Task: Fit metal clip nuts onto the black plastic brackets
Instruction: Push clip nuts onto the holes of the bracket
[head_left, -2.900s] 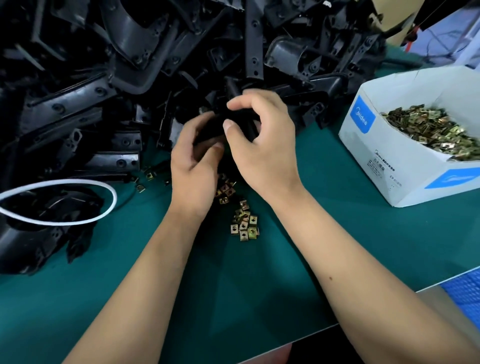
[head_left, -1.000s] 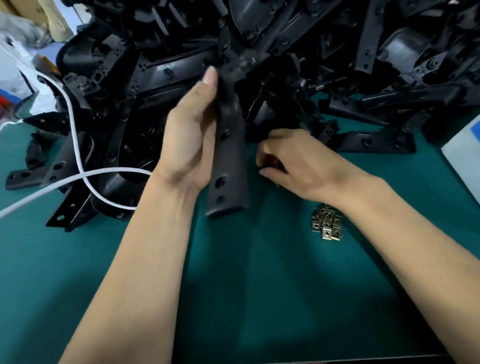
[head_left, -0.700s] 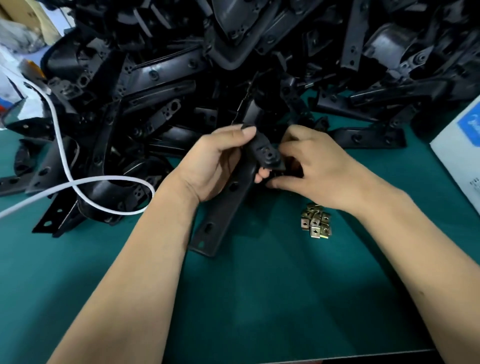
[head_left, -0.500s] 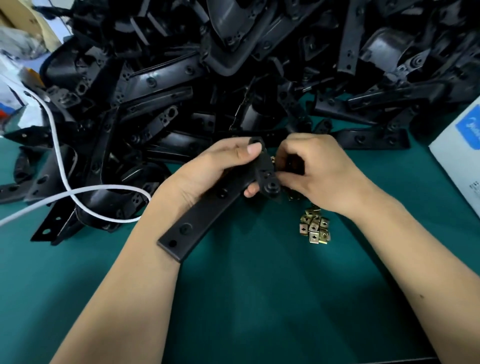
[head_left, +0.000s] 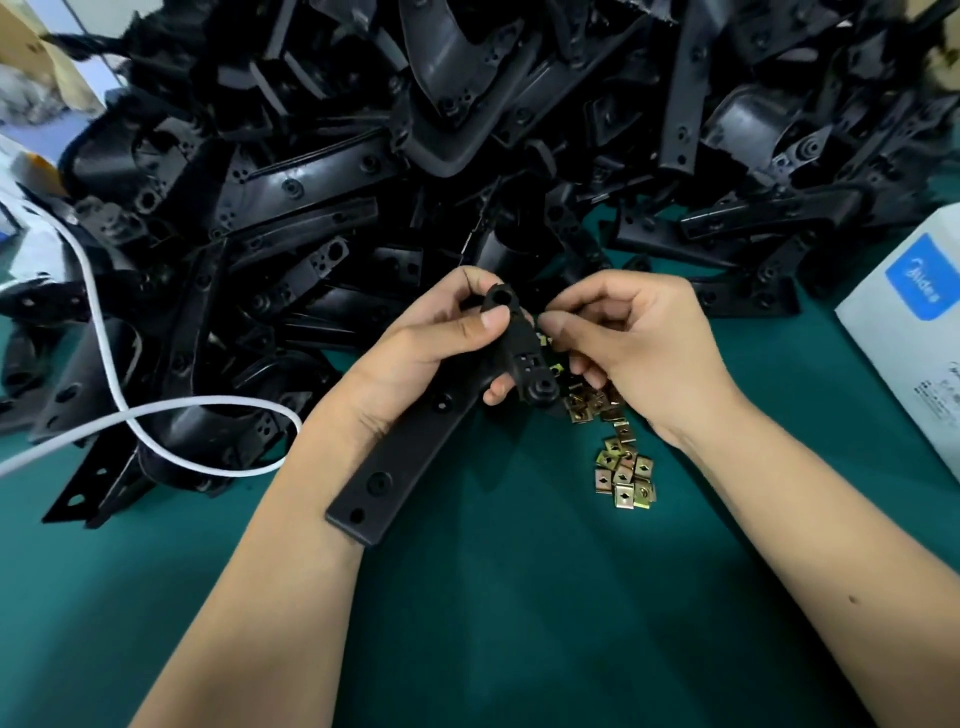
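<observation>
My left hand (head_left: 426, 358) grips a long black plastic bracket (head_left: 410, 457) near its T-shaped upper end, the flat bar slanting down toward my left wrist. My right hand (head_left: 639, 348) pinches a brass-coloured metal clip nut (head_left: 545, 340) between thumb and forefinger right against the edge of the bracket's head. The nut is mostly hidden by my fingers and the bracket. A small heap of loose clip nuts (head_left: 621, 475) lies on the green mat just below my right hand.
A big pile of black plastic brackets (head_left: 467, 130) fills the back of the table. A white cable (head_left: 156, 415) loops over the pile at the left. A white cardboard box (head_left: 909, 332) stands at the right edge on the green mat (head_left: 519, 623).
My left hand pulled a bracket from the pile and swung it round so the bar points down-left. My right hand brought a clip nut up to its head.
</observation>
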